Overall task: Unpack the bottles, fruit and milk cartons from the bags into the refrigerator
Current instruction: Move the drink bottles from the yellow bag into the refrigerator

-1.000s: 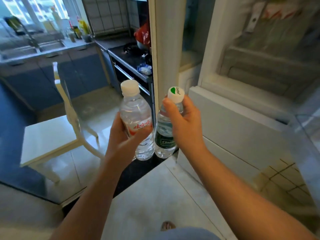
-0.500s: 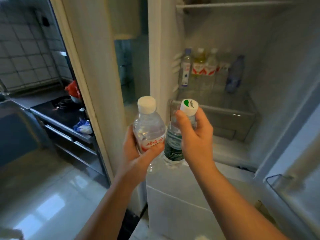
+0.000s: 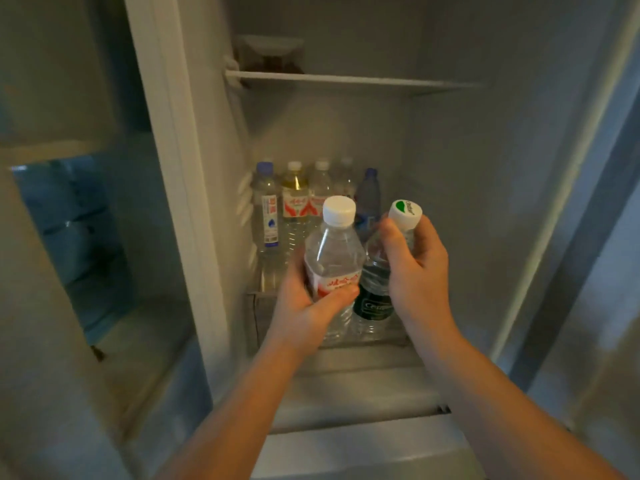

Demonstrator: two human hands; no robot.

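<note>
My left hand grips a clear water bottle with a red label and white cap. My right hand grips a second bottle with a dark green label and a green-and-white cap. Both bottles are upright, side by side, held at the front of the open refrigerator's lower shelf. Behind them, several bottles stand in a row at the back of that shelf.
A wire-edged upper shelf crosses the fridge above, with a pale container on it. The fridge's left wall and frame stand close beside my left arm. The open door is at the right.
My view has swung from the kitchen floor and chair to the fridge interior. Both hands have carried the bottles forward, up to the front of the shelf with the standing bottles.
</note>
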